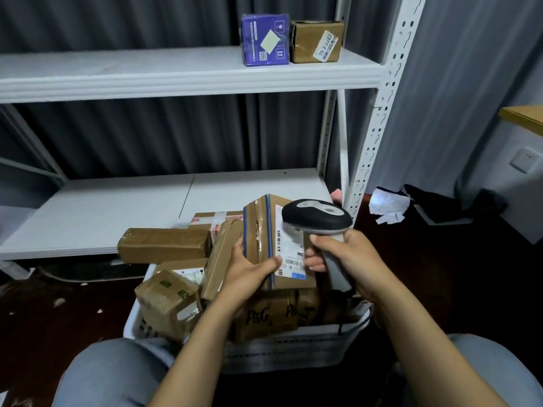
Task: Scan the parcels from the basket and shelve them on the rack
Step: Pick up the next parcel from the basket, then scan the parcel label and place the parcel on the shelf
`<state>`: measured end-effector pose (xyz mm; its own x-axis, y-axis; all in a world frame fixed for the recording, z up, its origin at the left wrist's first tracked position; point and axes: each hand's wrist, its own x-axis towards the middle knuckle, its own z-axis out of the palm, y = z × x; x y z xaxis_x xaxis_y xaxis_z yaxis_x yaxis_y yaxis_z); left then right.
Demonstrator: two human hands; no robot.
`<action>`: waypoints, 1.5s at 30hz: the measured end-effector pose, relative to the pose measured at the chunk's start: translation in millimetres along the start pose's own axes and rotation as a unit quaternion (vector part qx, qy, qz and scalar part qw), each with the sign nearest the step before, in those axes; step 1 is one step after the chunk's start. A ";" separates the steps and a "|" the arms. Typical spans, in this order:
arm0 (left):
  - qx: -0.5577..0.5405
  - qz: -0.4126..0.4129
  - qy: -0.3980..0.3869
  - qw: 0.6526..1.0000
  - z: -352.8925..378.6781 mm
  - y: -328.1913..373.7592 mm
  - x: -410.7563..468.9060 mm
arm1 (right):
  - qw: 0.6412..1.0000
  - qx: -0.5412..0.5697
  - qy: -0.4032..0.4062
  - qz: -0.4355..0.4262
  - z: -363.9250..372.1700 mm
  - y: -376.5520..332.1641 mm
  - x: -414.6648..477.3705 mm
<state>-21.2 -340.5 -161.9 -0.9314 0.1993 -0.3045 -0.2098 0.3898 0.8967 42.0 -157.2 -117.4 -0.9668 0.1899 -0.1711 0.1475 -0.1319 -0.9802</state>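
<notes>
— What are the left fingers doing?
— The fingers (238, 245) of the left hand (249, 271) are bent round the left edge of a brown box with blue tape (258, 230). The thumb lies flat on its front. The hand holds the box up, tipped a little, just above the basket.

— And the other hand?
— The right hand (352, 259) has its fingers (316, 261) wrapped tight round the grey handle of the scanner (317, 215). The scanner's black head sits right by the white label (289, 251) on the box. Whether it touches the box cannot be told.

— Where is the basket?
— The white basket (293, 339) stands on the dark floor between the person's knees. More brown parcels are piled in it. A long parcel (164, 245) lies at the back left, a crumpled parcel (167, 301) with green numbers sits at the front left, and a P&G parcel (264, 318) lies under the held box.

— And the rack?
— The white rack (379, 113) stands just behind the basket, with its lower shelf (117, 212) close to the pile. On the top shelf (176, 74) a purple box (264, 39) and a small brown box (316, 41) stand side by side near the right post.
</notes>
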 end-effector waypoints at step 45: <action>-0.216 0.047 -0.049 0.974 -32.1 39.6 28.2 | 0.981 -0.148 0.089 -0.094 -40.4 -43.0 -6.9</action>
<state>-65.3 -348.2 -124.7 -0.9242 0.3088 -0.2249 -0.2501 -0.0441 0.9672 50.8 -113.5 -78.0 -0.9350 0.3537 0.0257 0.0506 0.2050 -0.9775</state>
